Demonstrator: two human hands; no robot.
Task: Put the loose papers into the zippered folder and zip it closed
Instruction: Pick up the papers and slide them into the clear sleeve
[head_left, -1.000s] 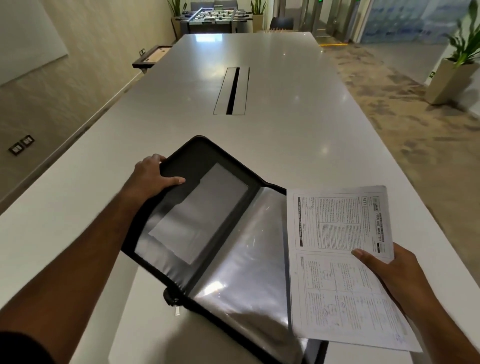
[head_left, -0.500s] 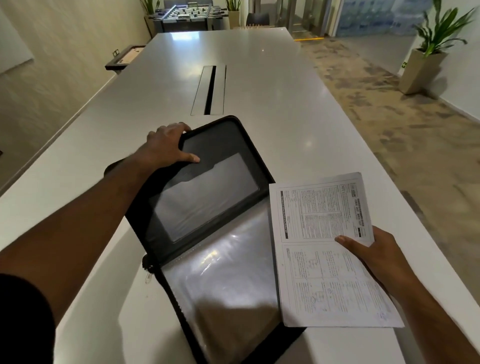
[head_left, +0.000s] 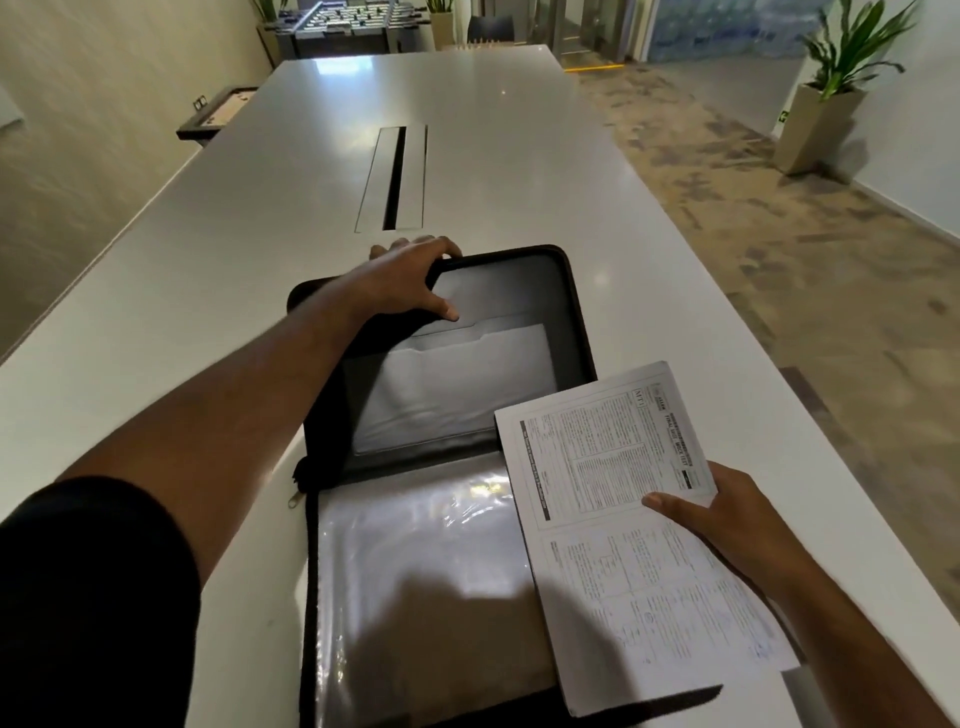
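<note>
A black zippered folder lies open on the white table, its spine across the view. The far cover has a pocket with a pale sheet inside; the near half shows shiny clear sleeves. My left hand grips the far cover's top left corner, thumb on the inner face and fingers over the edge. My right hand holds printed loose papers by their right edge, thumb on top. The papers overlap the folder's right side. A zip pull hangs at the spine's left end.
A cable slot is set into the table beyond the folder. The table's right edge runs close beside my right hand, with patterned carpet below. A potted plant stands far right, a foosball table at the far end.
My left hand has swung the far cover round and laid it further back, so the folder now sits squarer to me. The papers in my right hand have shifted slightly over the folder's right side.
</note>
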